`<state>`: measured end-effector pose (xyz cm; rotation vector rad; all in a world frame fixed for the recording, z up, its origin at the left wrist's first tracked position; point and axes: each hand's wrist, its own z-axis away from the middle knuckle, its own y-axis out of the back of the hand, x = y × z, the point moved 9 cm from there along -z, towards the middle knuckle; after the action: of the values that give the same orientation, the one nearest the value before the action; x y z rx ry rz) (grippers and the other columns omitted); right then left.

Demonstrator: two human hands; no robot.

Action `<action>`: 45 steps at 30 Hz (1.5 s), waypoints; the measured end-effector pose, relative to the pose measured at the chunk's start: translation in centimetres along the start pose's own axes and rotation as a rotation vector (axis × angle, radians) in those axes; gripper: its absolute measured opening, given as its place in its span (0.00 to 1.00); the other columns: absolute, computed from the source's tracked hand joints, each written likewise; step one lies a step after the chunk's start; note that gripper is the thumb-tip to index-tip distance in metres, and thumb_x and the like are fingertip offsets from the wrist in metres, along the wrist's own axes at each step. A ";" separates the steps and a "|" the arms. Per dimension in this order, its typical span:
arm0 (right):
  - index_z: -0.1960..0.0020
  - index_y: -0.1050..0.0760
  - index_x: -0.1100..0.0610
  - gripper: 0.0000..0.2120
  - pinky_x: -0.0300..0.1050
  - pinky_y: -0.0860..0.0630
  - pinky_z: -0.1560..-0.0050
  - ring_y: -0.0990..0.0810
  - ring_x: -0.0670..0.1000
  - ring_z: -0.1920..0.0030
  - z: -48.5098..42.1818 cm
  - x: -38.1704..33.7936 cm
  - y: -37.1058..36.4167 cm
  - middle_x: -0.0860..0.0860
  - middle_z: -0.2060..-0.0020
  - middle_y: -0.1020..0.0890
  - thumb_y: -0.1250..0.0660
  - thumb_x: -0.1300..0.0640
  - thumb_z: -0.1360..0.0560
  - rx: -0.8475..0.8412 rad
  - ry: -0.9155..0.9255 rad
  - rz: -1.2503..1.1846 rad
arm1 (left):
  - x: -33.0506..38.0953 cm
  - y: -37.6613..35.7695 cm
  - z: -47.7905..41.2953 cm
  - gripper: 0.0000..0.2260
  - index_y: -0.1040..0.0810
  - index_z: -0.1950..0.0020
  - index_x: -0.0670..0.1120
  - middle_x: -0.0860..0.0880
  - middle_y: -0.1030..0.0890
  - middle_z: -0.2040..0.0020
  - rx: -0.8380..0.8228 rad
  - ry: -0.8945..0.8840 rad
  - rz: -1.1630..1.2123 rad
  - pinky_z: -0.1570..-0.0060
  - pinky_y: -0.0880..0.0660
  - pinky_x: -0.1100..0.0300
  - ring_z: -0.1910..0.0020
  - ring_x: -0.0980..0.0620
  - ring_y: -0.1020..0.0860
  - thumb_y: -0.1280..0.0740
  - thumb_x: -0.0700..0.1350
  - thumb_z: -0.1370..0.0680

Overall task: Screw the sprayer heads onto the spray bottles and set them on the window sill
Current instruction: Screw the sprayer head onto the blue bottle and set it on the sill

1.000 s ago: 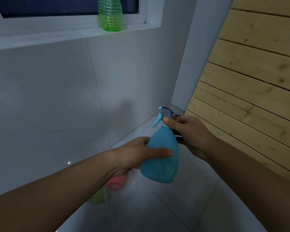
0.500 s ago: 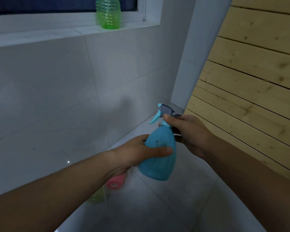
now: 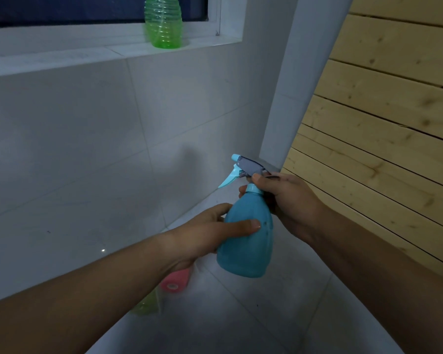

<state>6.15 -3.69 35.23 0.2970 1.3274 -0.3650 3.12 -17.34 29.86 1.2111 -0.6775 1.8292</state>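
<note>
A blue spray bottle is held upright in front of me over the floor. My left hand wraps around its body from the left, thumb across the front. My right hand grips the collar at the neck, just under the blue and grey sprayer head, whose trigger points left. On the white window sill above stands a green ribbed bottle; its top is cut off by the frame edge.
A pink bottle and a pale green one lie on the tiled floor, partly hidden by my left arm. White tiled wall to the left, a white pillar in the corner, wooden planks on the right.
My right hand has shifted slightly around the bottle's neck. The bottle stays at about the same place in both hands.
</note>
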 end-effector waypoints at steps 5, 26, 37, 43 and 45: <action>0.44 0.19 0.55 0.09 0.54 0.19 0.42 0.15 0.55 0.48 -0.2 -1.0 -0.3 0.55 0.52 0.13 0.34 0.55 0.21 0.057 0.110 0.068 | 0.9 0.9 0.0 0.37 0.25 0.38 0.56 0.50 0.16 0.42 0.216 -0.063 -0.195 0.44 0.17 0.44 0.45 0.46 0.16 0.24 0.69 0.44; 0.43 0.19 0.54 0.10 0.51 0.20 0.43 0.15 0.53 0.45 -0.6 -0.9 0.4 0.52 0.49 0.13 0.37 0.54 0.20 0.032 0.120 -0.069 | 1.7 1.3 0.5 0.21 0.22 0.35 0.54 0.47 0.13 0.50 0.133 -0.102 -0.062 0.57 0.18 0.57 0.53 0.49 0.13 0.24 0.53 0.26; 0.38 0.21 0.56 0.20 0.58 0.25 0.34 0.17 0.53 0.41 -0.4 -4.4 -1.3 0.53 0.43 0.15 0.35 0.44 0.23 -0.070 0.264 0.120 | 6.5 6.7 2.6 0.33 0.24 0.37 0.57 0.43 0.16 0.45 0.415 -0.274 -0.070 0.46 0.16 0.45 0.48 0.45 0.14 0.22 0.63 0.41; 0.34 0.27 0.49 0.17 0.40 0.19 0.48 0.15 0.46 0.47 -1.5 -10.1 -6.4 0.50 0.44 0.17 0.34 0.56 0.22 -0.202 0.414 0.187 | 11.9 10.7 3.8 0.12 0.22 0.42 0.58 0.52 0.15 0.50 0.495 -0.402 0.034 0.52 0.17 0.57 0.56 0.60 0.14 0.27 0.55 0.24; 0.29 0.29 0.47 0.22 0.41 0.20 0.46 0.17 0.46 0.50 -3.3 -13.2 -7.8 0.51 0.46 0.18 0.33 0.50 0.22 -0.154 0.476 0.329 | 14.3 13.2 4.3 0.06 0.22 0.47 0.58 0.55 0.16 0.52 0.527 -0.433 0.082 0.55 0.19 0.61 0.61 0.64 0.15 0.32 0.46 0.19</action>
<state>-2.67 -8.25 47.40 0.4843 1.7278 0.0955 -8.97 -22.71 44.76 1.9893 -0.4870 1.8916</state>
